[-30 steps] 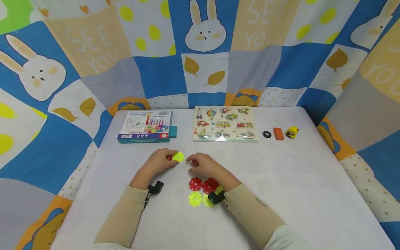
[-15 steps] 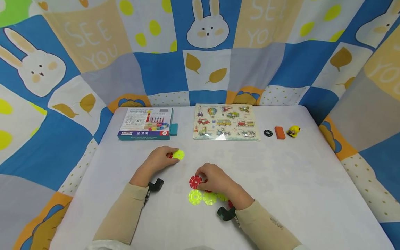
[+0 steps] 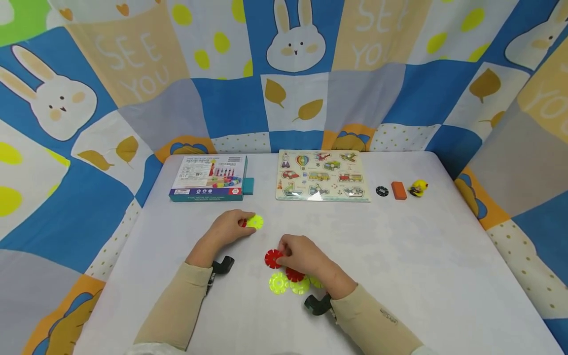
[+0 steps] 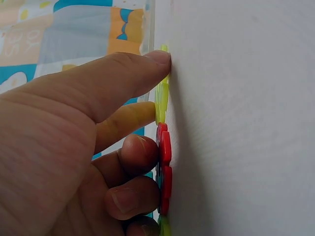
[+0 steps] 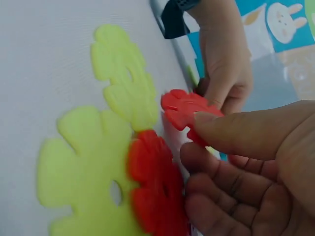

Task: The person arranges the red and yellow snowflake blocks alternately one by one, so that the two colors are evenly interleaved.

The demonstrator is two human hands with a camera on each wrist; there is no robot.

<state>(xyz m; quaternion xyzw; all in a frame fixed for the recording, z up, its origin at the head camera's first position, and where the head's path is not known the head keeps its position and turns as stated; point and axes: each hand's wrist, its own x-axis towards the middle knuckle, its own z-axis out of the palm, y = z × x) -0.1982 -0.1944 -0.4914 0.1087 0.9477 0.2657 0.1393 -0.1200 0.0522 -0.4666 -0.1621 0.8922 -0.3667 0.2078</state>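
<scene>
Right hand (image 3: 305, 256) pinches a red disc (image 3: 272, 259), partly covered; left hand (image 3: 228, 228) grips a yellow disc (image 3: 256, 222), another red piece (image 4: 166, 172) mostly hidden beneath that hand.

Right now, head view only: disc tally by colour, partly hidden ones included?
Red discs: 3 (one pinched by the right hand, one at the left hand, one beside the yellow-green group)
Yellow-green discs: 4 (one at the left hand, three grouped nearer the person)
Total: 7 visible; the hands may hide more.
</scene>
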